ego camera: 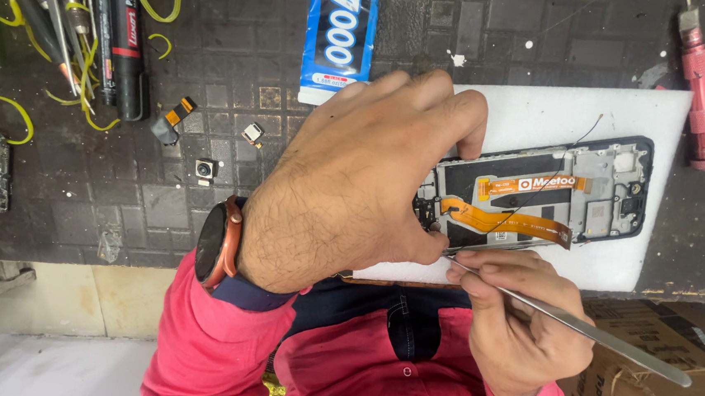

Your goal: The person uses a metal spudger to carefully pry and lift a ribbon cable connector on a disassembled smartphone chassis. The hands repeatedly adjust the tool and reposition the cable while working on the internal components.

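Resting on a white foam pad [540, 112], the opened phone frame [610, 187] lies with its orange flex cables [504, 221] exposed. Left hand [354, 181] covers the frame's near end, fingers pinched narrow on its edges. Right hand [517, 329], just below the frame, holds metal tweezers [583, 326] in a closed grip, tips at the frame's lower edge. Risk, in my judgement: a slipped tip could tear a flex cable. No containers seen; a blue glue tube [339, 36] lies above the frame on the worktop [203, 204].
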